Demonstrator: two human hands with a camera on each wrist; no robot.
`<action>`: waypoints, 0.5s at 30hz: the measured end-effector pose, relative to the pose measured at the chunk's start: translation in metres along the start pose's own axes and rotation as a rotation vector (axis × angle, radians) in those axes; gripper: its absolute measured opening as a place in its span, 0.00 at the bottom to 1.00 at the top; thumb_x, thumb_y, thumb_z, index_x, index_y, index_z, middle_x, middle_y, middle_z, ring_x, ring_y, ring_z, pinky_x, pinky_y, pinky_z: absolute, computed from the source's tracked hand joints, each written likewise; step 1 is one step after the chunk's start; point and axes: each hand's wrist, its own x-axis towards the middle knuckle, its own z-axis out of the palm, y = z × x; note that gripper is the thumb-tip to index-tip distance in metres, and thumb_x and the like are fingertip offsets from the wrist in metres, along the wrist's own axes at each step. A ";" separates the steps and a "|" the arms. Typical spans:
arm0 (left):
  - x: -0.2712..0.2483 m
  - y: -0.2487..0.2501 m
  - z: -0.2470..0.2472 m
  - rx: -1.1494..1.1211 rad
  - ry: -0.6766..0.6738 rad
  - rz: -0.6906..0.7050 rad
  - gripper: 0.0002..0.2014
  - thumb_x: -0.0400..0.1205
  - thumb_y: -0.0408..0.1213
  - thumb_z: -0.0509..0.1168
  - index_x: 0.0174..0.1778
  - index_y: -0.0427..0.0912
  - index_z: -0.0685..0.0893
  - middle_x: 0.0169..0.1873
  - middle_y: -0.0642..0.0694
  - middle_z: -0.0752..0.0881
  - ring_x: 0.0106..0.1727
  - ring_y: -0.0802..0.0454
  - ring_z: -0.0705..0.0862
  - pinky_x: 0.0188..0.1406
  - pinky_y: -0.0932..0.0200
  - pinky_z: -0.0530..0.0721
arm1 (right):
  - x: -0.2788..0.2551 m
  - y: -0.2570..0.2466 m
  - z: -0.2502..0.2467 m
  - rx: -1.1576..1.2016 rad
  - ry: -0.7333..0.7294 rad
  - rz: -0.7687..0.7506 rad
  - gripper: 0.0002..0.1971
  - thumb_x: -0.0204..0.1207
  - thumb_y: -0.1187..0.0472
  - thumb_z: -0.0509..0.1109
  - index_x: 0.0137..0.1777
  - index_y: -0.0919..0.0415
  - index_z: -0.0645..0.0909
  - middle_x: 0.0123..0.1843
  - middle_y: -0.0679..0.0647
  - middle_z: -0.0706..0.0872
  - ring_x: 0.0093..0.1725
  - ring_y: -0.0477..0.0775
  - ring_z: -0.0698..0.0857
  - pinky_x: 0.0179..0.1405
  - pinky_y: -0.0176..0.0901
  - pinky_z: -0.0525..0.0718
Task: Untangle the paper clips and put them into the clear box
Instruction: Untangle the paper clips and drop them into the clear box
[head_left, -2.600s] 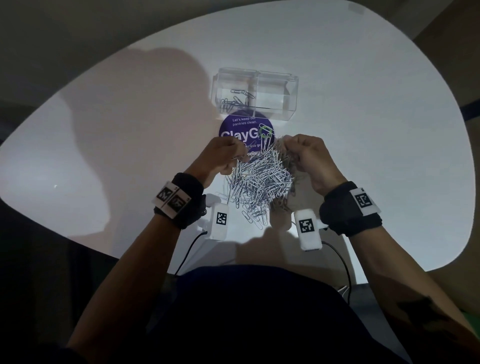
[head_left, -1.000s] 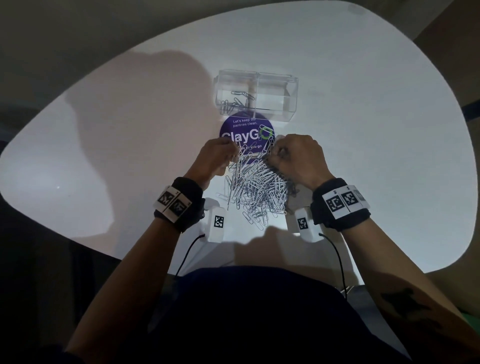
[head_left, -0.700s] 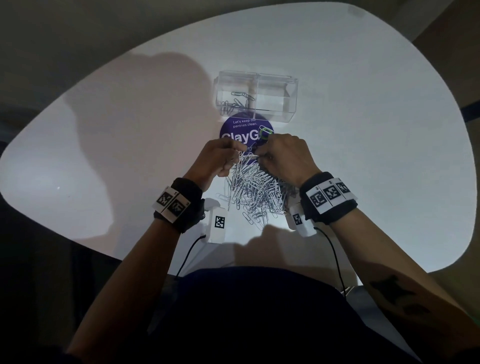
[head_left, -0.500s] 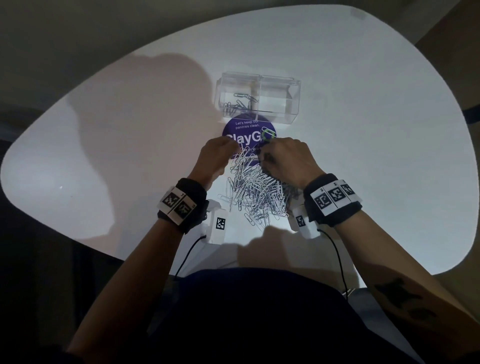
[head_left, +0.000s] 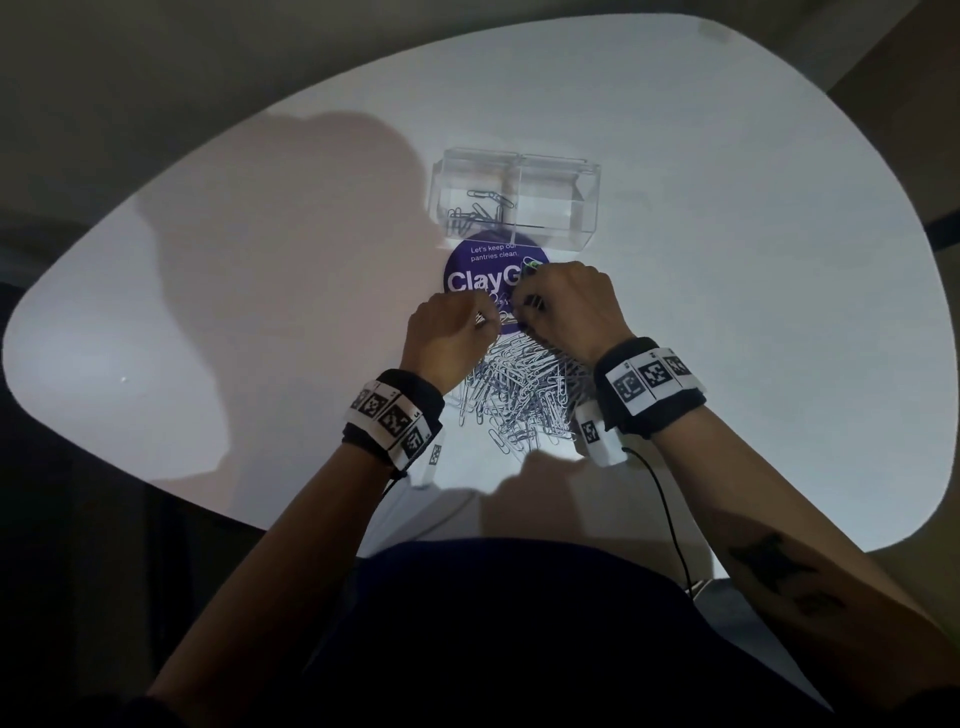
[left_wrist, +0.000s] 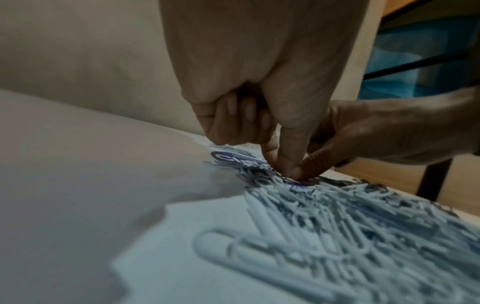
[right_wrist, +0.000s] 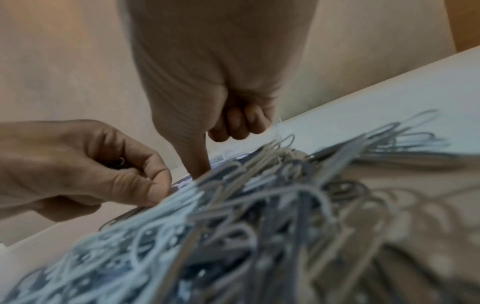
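Both my hands (head_left: 519, 322) pinch clips at the pile's (head_left: 524, 395) far edge; next, free one for the box (head_left: 584, 208).

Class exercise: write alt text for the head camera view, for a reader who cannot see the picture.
Seen from above, a person's left hand and right hand pinch at the far edge of a tangled pile of paper clips on a white table. Beyond them lie a round purple sticker and a clear box with a few clips in its left compartment.
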 end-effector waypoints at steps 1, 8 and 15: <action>0.001 -0.003 0.000 -0.041 -0.010 -0.034 0.06 0.81 0.42 0.62 0.40 0.51 0.84 0.37 0.50 0.88 0.41 0.46 0.86 0.37 0.58 0.76 | 0.000 0.000 0.000 -0.004 -0.007 0.000 0.06 0.74 0.59 0.73 0.48 0.51 0.90 0.50 0.53 0.91 0.49 0.61 0.87 0.42 0.47 0.80; 0.003 -0.009 -0.008 -0.185 0.119 -0.101 0.03 0.78 0.37 0.65 0.43 0.50 0.83 0.38 0.49 0.89 0.43 0.45 0.86 0.43 0.52 0.84 | 0.001 0.004 0.002 0.149 0.110 0.177 0.07 0.74 0.57 0.73 0.50 0.51 0.87 0.50 0.52 0.92 0.50 0.58 0.87 0.45 0.47 0.82; 0.003 -0.010 -0.004 -0.177 0.108 -0.087 0.06 0.77 0.38 0.65 0.46 0.51 0.85 0.38 0.51 0.89 0.43 0.45 0.86 0.42 0.56 0.81 | -0.001 0.006 0.007 0.016 0.127 0.104 0.09 0.77 0.58 0.70 0.53 0.52 0.90 0.51 0.54 0.92 0.51 0.63 0.87 0.44 0.50 0.84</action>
